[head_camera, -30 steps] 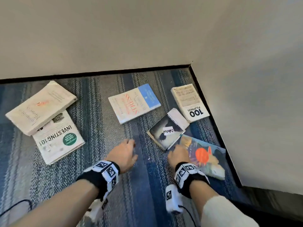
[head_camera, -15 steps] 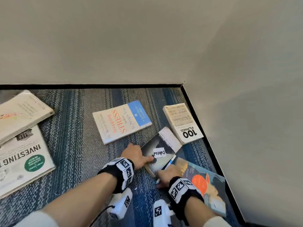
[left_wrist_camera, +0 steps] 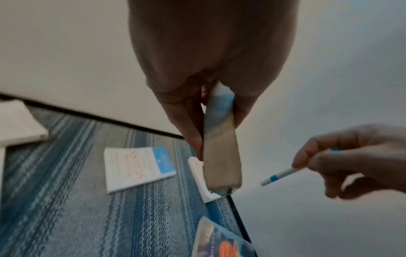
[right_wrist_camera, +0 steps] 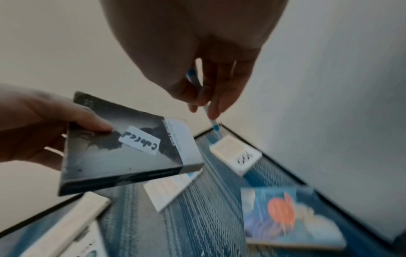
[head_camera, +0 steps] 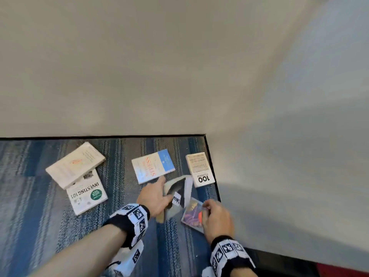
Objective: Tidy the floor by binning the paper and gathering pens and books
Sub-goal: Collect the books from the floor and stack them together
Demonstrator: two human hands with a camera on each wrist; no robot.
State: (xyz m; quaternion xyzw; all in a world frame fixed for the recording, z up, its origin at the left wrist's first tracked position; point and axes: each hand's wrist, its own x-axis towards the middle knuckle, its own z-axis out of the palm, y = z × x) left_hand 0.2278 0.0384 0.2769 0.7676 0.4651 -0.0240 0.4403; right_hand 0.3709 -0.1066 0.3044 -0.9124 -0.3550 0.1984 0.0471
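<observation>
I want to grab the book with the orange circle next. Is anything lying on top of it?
No. The dark book is lifted in the left hand, the pen is in the right hand; the orange-circle book lies uncovered.

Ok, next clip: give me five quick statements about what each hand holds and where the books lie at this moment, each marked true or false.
1. The left hand grips the dark book that bears a handwritten label. True.
2. The right hand is empty. False: it pinches a white and blue pen.
3. The dark book lies flat on the carpet. False: it is lifted clear of the floor.
4. The "100" book lies on the carpet near the wall corner. True.
5. The "Investing 101" book rests on top of the pale book. False: the pale book overlaps it from above.
</observation>
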